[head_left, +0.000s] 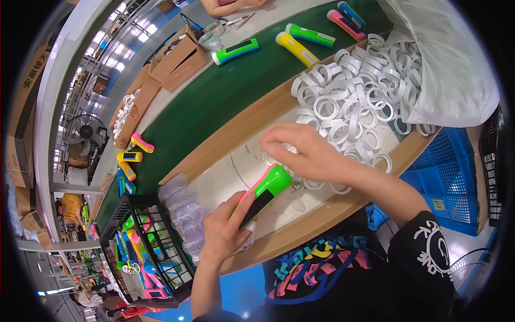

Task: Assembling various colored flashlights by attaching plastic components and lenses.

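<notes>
Single view only: the head camera is sitting on the person's head and looking steeply down and forward over the desk [230,177]. It is framing the near work very closely; the left hand [225,231] and right hand [308,153] are filling the centre, with the forearms entering from the lower edge. The fisheye is bending the green conveyor belt [214,102] into a diagonal arc toward upper right. At the left rim, shelving and floor are appearing far off. No second view is sharing the scene.
</notes>
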The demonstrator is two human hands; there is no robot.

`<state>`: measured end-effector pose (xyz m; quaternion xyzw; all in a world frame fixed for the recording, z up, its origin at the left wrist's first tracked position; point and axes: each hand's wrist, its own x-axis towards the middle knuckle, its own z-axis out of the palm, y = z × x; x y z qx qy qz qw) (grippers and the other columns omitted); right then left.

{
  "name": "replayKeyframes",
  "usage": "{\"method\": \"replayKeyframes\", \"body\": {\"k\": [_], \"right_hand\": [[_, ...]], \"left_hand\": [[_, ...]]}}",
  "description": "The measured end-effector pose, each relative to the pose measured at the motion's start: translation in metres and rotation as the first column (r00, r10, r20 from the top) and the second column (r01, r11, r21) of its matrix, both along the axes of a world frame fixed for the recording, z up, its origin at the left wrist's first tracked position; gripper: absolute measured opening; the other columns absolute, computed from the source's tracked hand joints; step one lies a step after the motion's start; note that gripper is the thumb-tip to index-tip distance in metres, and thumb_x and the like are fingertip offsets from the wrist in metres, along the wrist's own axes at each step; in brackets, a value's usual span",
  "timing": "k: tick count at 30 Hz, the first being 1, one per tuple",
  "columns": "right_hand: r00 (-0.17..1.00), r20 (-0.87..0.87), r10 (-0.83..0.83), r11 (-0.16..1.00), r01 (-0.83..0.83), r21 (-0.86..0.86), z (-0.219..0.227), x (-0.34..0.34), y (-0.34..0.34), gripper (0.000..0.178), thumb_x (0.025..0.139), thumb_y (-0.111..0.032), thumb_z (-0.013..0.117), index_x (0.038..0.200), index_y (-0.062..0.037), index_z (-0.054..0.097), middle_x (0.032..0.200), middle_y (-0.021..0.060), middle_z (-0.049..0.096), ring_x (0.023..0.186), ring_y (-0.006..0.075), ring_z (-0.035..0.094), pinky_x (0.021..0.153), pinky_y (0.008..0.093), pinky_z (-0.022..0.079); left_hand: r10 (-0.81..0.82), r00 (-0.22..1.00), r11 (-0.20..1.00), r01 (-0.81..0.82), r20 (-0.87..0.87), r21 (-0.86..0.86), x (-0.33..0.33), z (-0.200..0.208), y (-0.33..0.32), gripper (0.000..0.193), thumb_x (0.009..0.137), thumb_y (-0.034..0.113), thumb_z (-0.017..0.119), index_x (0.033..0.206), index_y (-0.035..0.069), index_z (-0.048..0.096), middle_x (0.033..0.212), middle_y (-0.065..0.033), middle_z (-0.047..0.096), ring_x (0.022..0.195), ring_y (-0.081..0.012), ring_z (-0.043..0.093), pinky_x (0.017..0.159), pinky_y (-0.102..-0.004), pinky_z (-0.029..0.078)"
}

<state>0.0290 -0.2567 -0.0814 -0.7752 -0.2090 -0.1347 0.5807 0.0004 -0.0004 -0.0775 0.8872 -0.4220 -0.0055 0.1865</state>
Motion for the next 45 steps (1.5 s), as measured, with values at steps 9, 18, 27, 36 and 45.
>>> {"method": "replayKeyframes", "body": {"k": [9, 18, 27, 36, 45], "right_hand": [[0.994, 0.085, 0.075, 0.734, 0.003, -0.679, -0.027, -0.026, -0.028, 0.034, 0.069, -0.02, 0.074, 0.095, -0.0044, 0.059, 0.109, 0.0159, 0.052, 0.106, 0.032, 0.048, 0.088, 0.0402, 0.04], [0.997, 0.013, 0.074, 0.68, -0.041, -0.732, -0.04, -0.03, -0.023, 0.025, 0.069, -0.013, 0.071, 0.085, -0.0005, 0.056, 0.114, 0.0193, 0.052, 0.104, 0.035, 0.052, 0.087, 0.0408, 0.042], [0.992, 0.023, -0.126, 0.989, 0.127, -0.071, -0.021, 0.005, -0.001, 0.023, 0.073, -0.013, 0.072, 0.086, -0.0022, 0.056, 0.116, 0.0174, 0.051, 0.098, 0.0325, 0.054, 0.083, 0.034, 0.044], [0.998, 0.024, -0.056, 0.991, 0.059, -0.119, -0.056, -0.024, 0.021, 0.022, 0.073, -0.014, 0.072, 0.084, -0.0017, 0.058, 0.114, 0.0229, 0.048, 0.101, 0.04, 0.052, 0.082, 0.0405, 0.045], [0.998, 0.063, 0.016, 0.994, -0.009, -0.108, -0.048, -0.021, 0.03, 0.021, 0.074, -0.015, 0.07, 0.083, -0.0031, 0.056, 0.108, 0.0178, 0.05, 0.095, 0.0337, 0.054, 0.074, 0.0363, 0.048]], "left_hand": [[0.404, 0.908, 0.904, -0.415, -0.111, -0.105, -0.012, -0.023, 0.049, 0.064, 0.062, 0.008, 0.072, 0.123, 0.005, 0.052, 0.086, -0.0149, 0.058, 0.077, -0.031, 0.055, 0.069, -0.0383, 0.045], [0.362, 0.879, 0.902, -0.414, 0.309, 0.122, 0.003, -0.049, 0.006, 0.066, 0.065, 0.005, 0.067, 0.127, 0.005, 0.045, 0.116, -0.0204, 0.05, 0.101, -0.0374, 0.049, 0.086, -0.0463, 0.04], [0.078, 0.943, 0.99, -0.11, -0.322, -0.082, -0.004, -0.067, -0.07, 0.035, 0.07, 0.004, 0.065, 0.104, 0.003, 0.058, 0.1, -0.0164, 0.052, 0.09, -0.0338, 0.052, 0.076, -0.0408, 0.045], [0.305, 0.799, 0.876, -0.022, 0.518, -0.483, -0.002, 0.118, -0.014, 0.027, 0.066, -0.006, 0.059, 0.091, 0.001, 0.068, 0.095, -0.0131, 0.061, 0.076, -0.0243, 0.061, 0.064, -0.0319, 0.051], [0.581, 0.085, 0.677, 0.503, 0.81, -0.538, 0.065, 0.336, -0.005, 0.017, 0.084, 0.003, 0.062, 0.101, -0.001, 0.066, 0.09, -0.0076, 0.063, 0.073, -0.0133, 0.061, 0.066, -0.0217, 0.05]]}}
